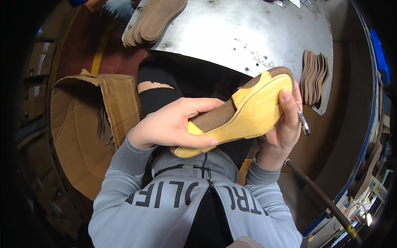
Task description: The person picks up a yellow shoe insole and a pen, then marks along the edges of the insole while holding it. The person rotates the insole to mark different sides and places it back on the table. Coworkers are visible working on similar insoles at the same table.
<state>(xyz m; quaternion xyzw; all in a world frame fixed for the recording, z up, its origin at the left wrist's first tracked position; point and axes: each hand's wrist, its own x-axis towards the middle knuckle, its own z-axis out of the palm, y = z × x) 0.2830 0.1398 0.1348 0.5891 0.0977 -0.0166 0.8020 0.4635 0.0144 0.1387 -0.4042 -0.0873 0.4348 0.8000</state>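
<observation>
1. My left hand (165, 124) is closed round the heel end of the yellow shoe sole (244, 113): thumb along the lower edge, fingers wrapped over the top.
2. My right hand (285, 124) supports the toe end. The thumb presses flat on the yellow face, and the fingers curl behind the sole; they also pinch a small metal tool (304, 123), whose tip points down and to the right.
3. The sole is held in the air above my lap, just short of the near edge of the metal desk (256, 33). It touches nothing but my hands.
4. To do this step well, in my judgement: keep both ends gripped so the sole cannot twist, hold the yellow face tilted toward me, and keep the tool tip clear of that face until it is needed.
5. Appearance of the sole: a pale yellow, smooth underside with a raised wedge at the toe end; a brown, fibrous layer runs along its upper side and shows at both ends.
6. Surroundings: a stack of brown insoles (153, 22) overhangs the far left corner of the desk; a second stack (314, 76) stands on edge at the right edge. An open cardboard box (87, 124) sits on the floor at my left. A dark hose (322, 198) runs past my right forearm.
</observation>
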